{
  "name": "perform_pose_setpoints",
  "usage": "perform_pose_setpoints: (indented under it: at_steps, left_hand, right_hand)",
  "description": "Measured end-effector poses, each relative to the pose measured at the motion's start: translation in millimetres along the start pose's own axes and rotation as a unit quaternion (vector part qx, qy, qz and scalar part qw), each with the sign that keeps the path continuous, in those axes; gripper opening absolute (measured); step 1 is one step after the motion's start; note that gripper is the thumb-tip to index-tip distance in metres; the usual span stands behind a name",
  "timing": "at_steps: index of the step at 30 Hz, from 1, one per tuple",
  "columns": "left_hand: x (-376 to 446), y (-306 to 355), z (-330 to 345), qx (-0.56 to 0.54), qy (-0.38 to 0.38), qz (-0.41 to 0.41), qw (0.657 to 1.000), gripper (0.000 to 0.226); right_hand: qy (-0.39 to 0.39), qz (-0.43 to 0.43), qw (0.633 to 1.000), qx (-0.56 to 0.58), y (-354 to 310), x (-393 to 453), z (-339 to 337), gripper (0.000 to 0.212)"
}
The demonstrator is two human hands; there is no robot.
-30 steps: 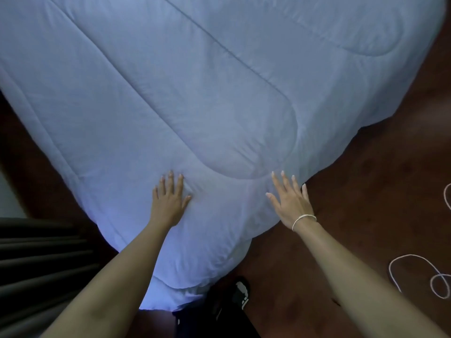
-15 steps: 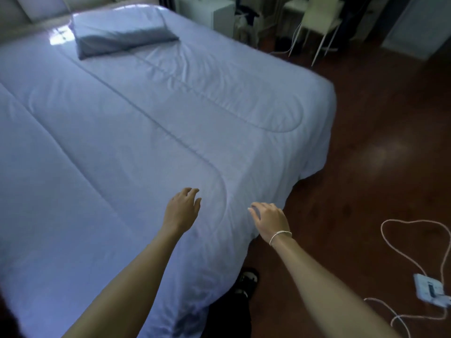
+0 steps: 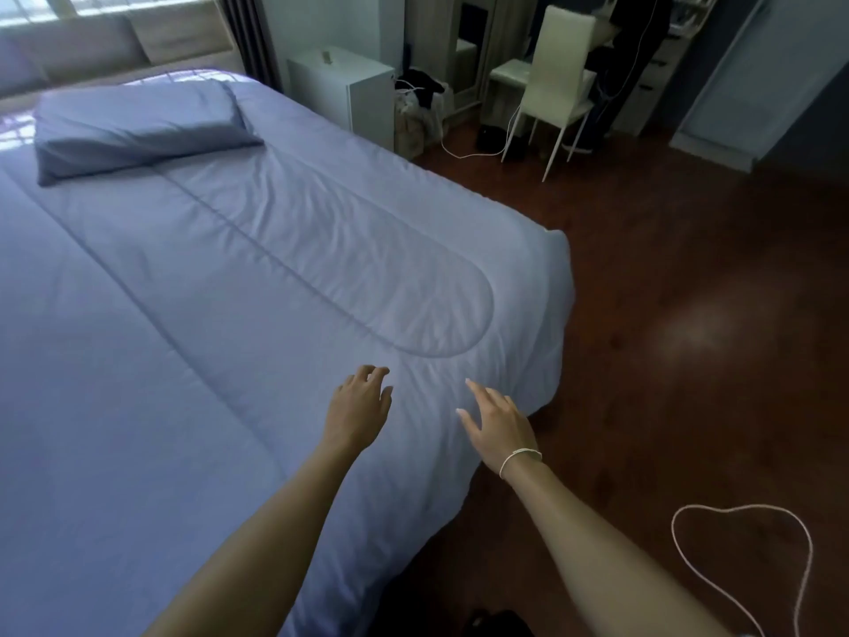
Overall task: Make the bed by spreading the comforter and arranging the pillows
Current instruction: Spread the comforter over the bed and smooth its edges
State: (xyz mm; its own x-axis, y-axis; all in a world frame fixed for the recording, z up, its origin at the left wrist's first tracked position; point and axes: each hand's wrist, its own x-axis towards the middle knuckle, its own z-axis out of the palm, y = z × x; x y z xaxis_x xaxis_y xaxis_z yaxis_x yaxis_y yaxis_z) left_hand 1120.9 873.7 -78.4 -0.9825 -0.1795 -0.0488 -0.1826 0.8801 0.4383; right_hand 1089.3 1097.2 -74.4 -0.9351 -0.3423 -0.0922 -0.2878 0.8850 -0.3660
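From the head view, a pale blue comforter (image 3: 239,324) lies spread across the bed, covering it from the headboard end down to the near corner, where its edge hangs over the side toward the dark wooden floor (image 3: 680,314). Stitched seams run along its length, one of them curving round in a long oval on the right side. A single pillow (image 3: 138,131) in the same blue lies on top of the comforter at the far end of the bed, just in front of the beige headboard (image 3: 138,43).

Both arms reach forward over the near corner of the bed. The left hand (image 3: 358,409) is palm down above the comforter, its fingers (image 3: 374,374) loosely bent and holding nothing — whether they touch the fabric cannot be told. The right hand (image 3: 498,422), with a thin white band at the wrist, is close to the comforter's edge, its fingers (image 3: 478,390) spread and fairly straight, also holding nothing.

Beyond the bed stand a small white cabinet (image 3: 349,89) and, further right, a white chair (image 3: 556,80). A thin white cord (image 3: 689,558) loops across the floor at the lower right.
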Motion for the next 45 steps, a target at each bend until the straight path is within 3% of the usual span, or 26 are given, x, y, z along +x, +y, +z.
perform_pose_setpoints:
  at_steps: [18,30,36,45]
  left_hand:
    - [285.7,180.9,83.8,-0.005,0.053,-0.117,0.992,0.039]
    - [486.3,205.2,141.1,-0.06,0.078,-0.248,0.964,0.041]
    - [557.7,216.3,136.9,-0.063,0.101,-0.293,0.949,0.042]
    - [651.6,216.4,161.3,-0.09,0.176,-0.44,0.876,0.045]
  right_hand:
    - [-0.082,-0.038,0.996,-0.011,264.5,332.7,-147.8,0.065]
    - [-0.11,-0.096,0.988,-0.05,326.6,570.1,-186.9,0.066]
    - [-0.133,-0.137,0.979,-0.065,324.4,668.6,-208.9,0.064]
    - [-0.24,-0.256,0.934,-0.065,299.3,806.9,-157.3,0.066]
